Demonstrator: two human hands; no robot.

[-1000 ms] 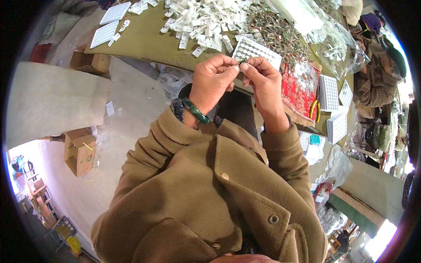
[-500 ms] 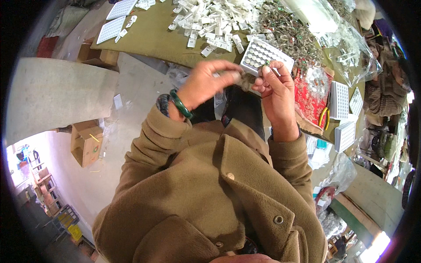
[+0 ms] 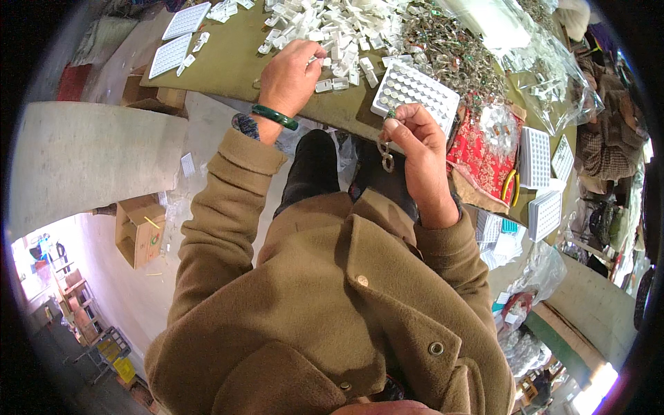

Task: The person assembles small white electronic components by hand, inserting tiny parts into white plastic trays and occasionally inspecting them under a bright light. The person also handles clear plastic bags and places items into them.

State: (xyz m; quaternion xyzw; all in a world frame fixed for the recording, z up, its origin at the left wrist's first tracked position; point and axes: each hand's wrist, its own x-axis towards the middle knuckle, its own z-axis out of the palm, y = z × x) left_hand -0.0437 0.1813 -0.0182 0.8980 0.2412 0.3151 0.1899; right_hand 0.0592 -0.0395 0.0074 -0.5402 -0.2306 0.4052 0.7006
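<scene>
At the near edge of a heap of white plastic pieces (image 3: 353,34), my left hand (image 3: 290,77) has thumb and forefinger closed around one small white plastic piece (image 3: 325,62). A dark green bangle circles that wrist. My right hand (image 3: 415,138) pinches the top of a small dangling ornament (image 3: 387,158), which has a green bit at the fingertips and a ring-shaped lower end. Just beyond the right hand lies a white tray (image 3: 418,92) with rows of round white discs. A pile of small metallic and clear trinkets (image 3: 453,52) sits behind it.
A red patterned cloth (image 3: 477,155) and yellow-handled pliers (image 3: 510,187) lie right of my right hand. Stacked white trays (image 3: 534,158) stand farther right, beside clear plastic bags (image 3: 553,90). More white trays (image 3: 170,55) rest at the table's far left. A cardboard box (image 3: 138,232) is on the floor.
My left hand has moved away from the right hand, up and left to the white pieces. The right hand has shifted slightly left and down, and the ornament now hangs in view.
</scene>
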